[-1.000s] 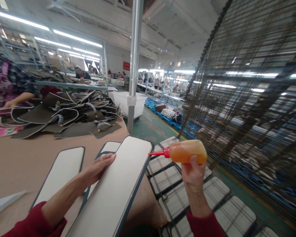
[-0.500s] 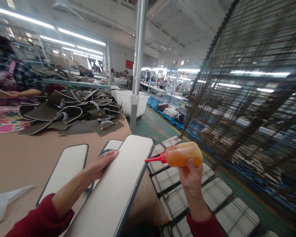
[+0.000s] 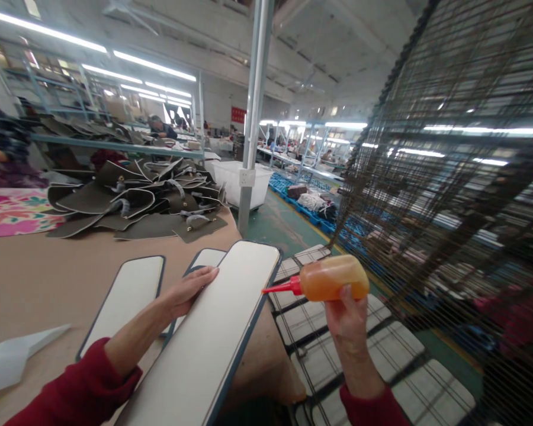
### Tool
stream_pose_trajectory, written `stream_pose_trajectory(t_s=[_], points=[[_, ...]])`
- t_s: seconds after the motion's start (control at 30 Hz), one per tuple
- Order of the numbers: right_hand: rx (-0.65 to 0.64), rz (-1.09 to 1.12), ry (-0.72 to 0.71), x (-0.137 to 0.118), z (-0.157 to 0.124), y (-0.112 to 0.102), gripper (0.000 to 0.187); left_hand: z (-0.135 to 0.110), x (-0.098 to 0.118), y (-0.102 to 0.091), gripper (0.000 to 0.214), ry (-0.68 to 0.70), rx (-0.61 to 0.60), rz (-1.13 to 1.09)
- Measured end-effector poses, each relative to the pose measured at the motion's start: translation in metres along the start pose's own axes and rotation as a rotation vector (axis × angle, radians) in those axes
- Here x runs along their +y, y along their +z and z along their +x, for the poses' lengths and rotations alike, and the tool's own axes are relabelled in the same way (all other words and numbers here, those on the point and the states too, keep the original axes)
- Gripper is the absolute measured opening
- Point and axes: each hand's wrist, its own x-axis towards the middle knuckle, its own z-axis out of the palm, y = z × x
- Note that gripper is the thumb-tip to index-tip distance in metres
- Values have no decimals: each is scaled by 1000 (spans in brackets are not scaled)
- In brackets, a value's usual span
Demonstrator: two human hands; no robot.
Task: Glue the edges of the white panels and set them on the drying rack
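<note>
A long white panel with a dark edge (image 3: 213, 331) lies slanted over the table's right side. My left hand (image 3: 189, 290) rests flat on its left edge, fingers stretched out. My right hand (image 3: 349, 319) grips an orange squeeze bottle (image 3: 331, 278) held sideways. Its red nozzle points left, the tip just at the panel's right edge. Two more white panels (image 3: 128, 299) (image 3: 206, 258) lie flat on the brown table (image 3: 39, 278) to the left.
A heap of dark leather pieces (image 3: 133, 201) sits at the table's far side, with a flowered cloth (image 3: 13, 210) at the left. A wire rack (image 3: 448, 195) stands at the right, over trays holding white pieces (image 3: 311, 349). A grey post (image 3: 254, 118) rises behind the table.
The view has shifted a little. The bottle's nozzle has moved left to the panel's edge. My left hand stays on the panel.
</note>
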Motion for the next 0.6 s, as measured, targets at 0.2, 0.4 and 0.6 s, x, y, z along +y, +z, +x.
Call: stream_pose_trajectory(t_s=[0.2,0.4,0.6], points=[[-16,21,30,-1,-7,0,47,1,5,5,24,3,11,24],[-81,25,53,-3,-11,-2,47,4,12,7,16,21,18,18],[-90,19,53,-9,-12,5,42,11,17,8,11,22,7,11]])
